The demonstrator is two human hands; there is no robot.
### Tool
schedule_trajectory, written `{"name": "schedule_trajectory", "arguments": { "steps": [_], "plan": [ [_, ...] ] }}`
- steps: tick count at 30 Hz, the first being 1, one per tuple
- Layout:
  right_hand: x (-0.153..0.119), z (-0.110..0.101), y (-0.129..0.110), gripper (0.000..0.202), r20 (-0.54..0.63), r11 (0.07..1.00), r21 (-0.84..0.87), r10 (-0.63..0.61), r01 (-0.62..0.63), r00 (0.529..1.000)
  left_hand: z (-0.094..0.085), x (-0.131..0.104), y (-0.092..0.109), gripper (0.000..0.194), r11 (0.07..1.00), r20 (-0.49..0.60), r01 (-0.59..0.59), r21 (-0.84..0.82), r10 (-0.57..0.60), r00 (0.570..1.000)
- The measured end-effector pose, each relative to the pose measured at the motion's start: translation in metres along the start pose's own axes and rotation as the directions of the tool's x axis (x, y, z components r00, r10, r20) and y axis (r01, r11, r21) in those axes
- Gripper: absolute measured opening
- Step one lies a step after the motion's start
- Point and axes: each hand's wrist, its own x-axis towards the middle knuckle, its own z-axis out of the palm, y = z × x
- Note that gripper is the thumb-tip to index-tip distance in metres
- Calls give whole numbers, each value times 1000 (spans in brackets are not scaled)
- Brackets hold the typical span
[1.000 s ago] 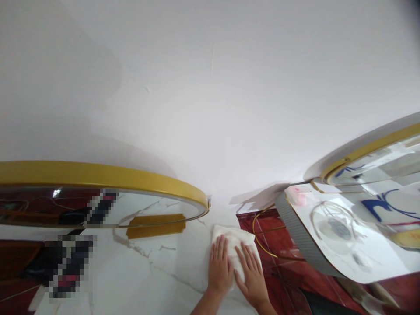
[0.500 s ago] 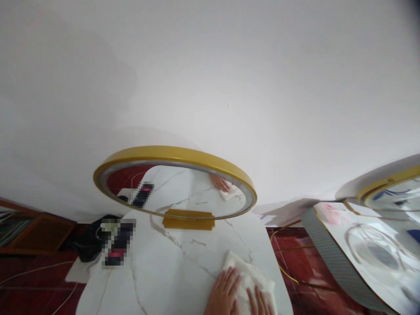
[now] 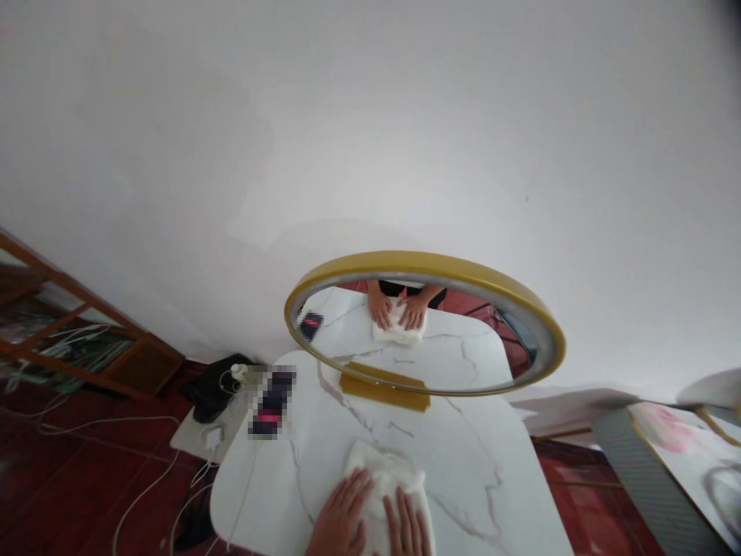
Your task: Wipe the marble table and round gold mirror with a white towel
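A folded white cloth [image 3: 385, 471] lies on the white marble-patterned table [image 3: 475, 455], near its front edge. My left hand [image 3: 341, 516] rests flat on the left part of the cloth, fingers stretched out. Beside it, my right hand [image 3: 407, 525] presses flat on the cloth's right part, its fingers extended too. Behind the cloth stands a round gold-rimmed mirror [image 3: 425, 266] on a gold base [image 3: 385, 390]. Both hands and the cloth show in its reflection.
A pixelated dark object [image 3: 272, 405] lies at the table's left edge. Left of the table are a black bag [image 3: 217, 386], white cables [image 3: 139, 419] and a wooden cabinet [image 3: 86, 332]. A second white-topped table [image 3: 675, 448] stands at the right.
Both hands and the cloth have shifted left across the tabletop. The view has turned left, so the mirror appears farther right and more of the cabinet shows.
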Motion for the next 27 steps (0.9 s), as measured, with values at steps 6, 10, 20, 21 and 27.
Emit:
{"name": "schedule_trajectory", "arguments": {
  "steps": [6, 10, 20, 21, 27],
  "plan": [
    [35, 23, -63, 79, -121, 965, -51, -261, 257, 958, -6, -51, -52, 69, 963, -158, 207, 174, -180, 971],
    [55, 29, -94, 78, -108, 945, -43, -328, 325, 938, 1, -66, -73, 71, 921, -270, 354, 161, -304, 914],
    [98, 20, -124, 68, 7, 978, 107, -179, 178, 984, -12, -25, -103, 66, 912, -228, 411, -4, -401, 887],
    [105, 20, -126, 66, 37, 978, 129, -171, 165, 985, -13, -17, -108, 67, 910, -225, 414, -12, -406, 886],
    [135, 42, -136, 68, 145, 953, 302, -9, -36, 989, -19, 30, -144, 71, 923, -229, 384, -35, -381, 896]
  ]
}}
